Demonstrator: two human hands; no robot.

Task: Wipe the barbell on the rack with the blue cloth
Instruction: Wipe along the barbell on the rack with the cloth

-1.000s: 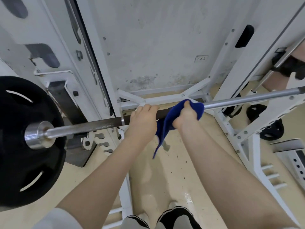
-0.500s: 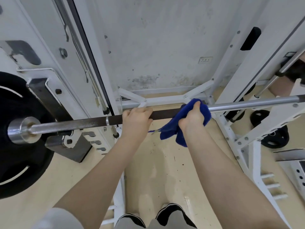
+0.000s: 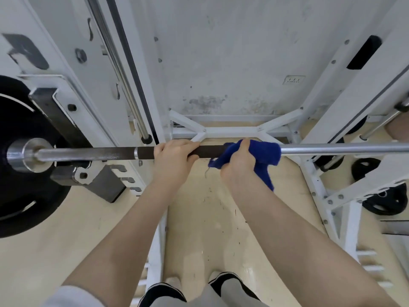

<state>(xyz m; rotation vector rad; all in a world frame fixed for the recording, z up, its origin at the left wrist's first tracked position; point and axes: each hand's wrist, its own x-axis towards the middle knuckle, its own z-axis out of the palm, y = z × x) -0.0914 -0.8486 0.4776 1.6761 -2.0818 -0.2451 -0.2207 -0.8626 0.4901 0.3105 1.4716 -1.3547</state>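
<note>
Fingers of the right hand point(image 3: 238, 165) clamp the blue cloth point(image 3: 263, 155) around the barbell point(image 3: 332, 149); left hand point(image 3: 174, 157) grips the bare bar.

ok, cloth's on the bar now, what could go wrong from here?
1. The blue terry cloth hangs loose below the right hand; the tail may snag or slip off the steel barbell shaft mid-stroke.
2. The left hand grips the shaft's dark section close beside the cloth, so a leftward stroke likely bumps it.
3. A black weight plate loads the left end; hard tugging could shift the bar on the white rack.
</note>
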